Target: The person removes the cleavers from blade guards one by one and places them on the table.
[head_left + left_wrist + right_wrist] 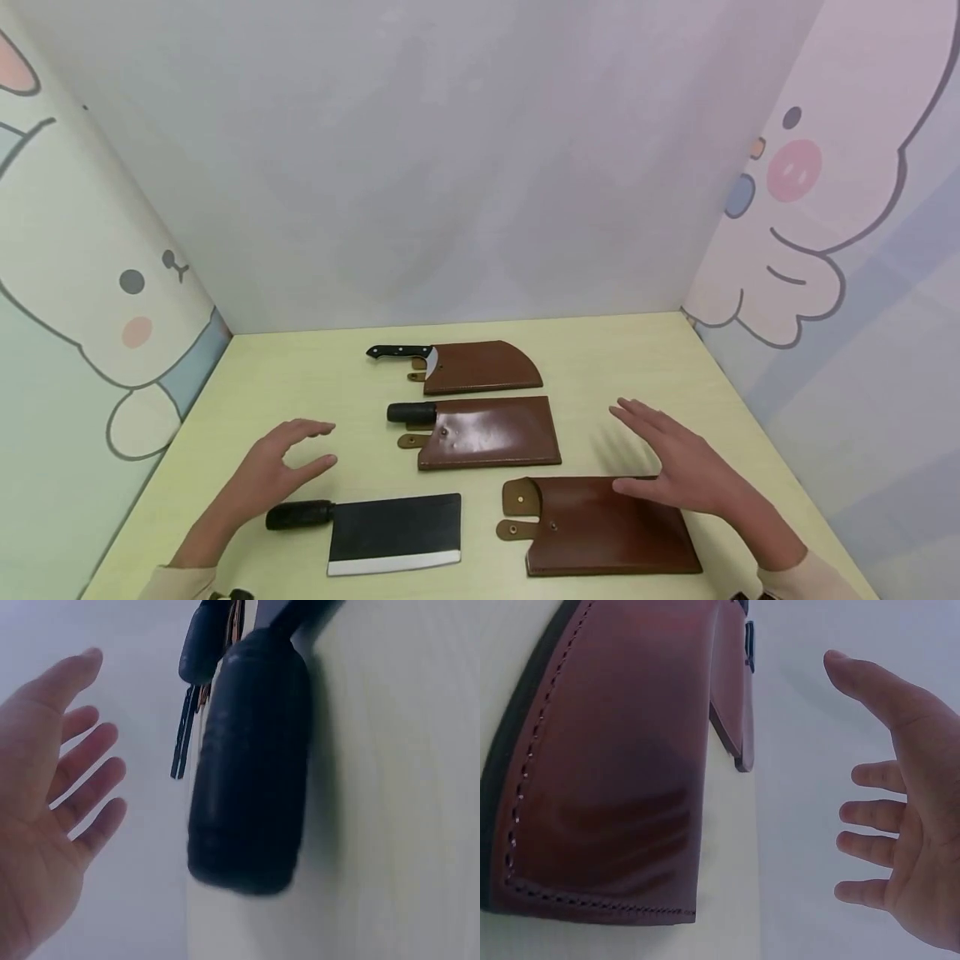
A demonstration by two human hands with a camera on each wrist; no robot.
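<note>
A bare cleaver point(397, 532) with a black handle point(251, 765) lies at the front left of the table, its pale cutting edge toward me. Over that handle hovers my left hand point(266, 471), fingers and thumb spread apart, holding nothing. To the right lies a brown leather sheath point(615, 533) with its strap and flap undone on the left side; no handle sticks out of it. My right hand point(686, 467) is held above the sheath's right part, thumb away from the fingers, nothing in it. The right wrist view shows the sheath's stitched edge and this hand beside it.
Behind these, a sheathed cleaver point(487, 433) with a black handle lies mid-table. Farther back is a sheathed curved knife point(480, 367) with a riveted black handle. Walls enclose the pale yellow table point(300, 367) at the back and both sides.
</note>
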